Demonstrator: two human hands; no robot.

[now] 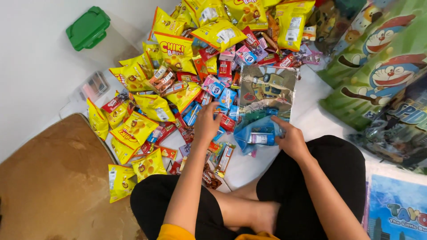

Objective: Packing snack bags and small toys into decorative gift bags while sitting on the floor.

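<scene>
We see a clear plastic gift bag [266, 95] printed with cartoon cars lying flat on the white floor [311, 115], its open mouth turned toward the person and its far end touching the snack heap. Inside the mouth lies a small blue carton [261, 138] on its side. Just left of the bag, among the piled sweets, sit small blue packets [227, 97] mixed with red and pink ones.

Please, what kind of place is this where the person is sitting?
Probably a room in a home. The person sits cross-legged on a white floor, beside a brown rug, with a heap of snack packets and cartoon gift bags around.
</scene>
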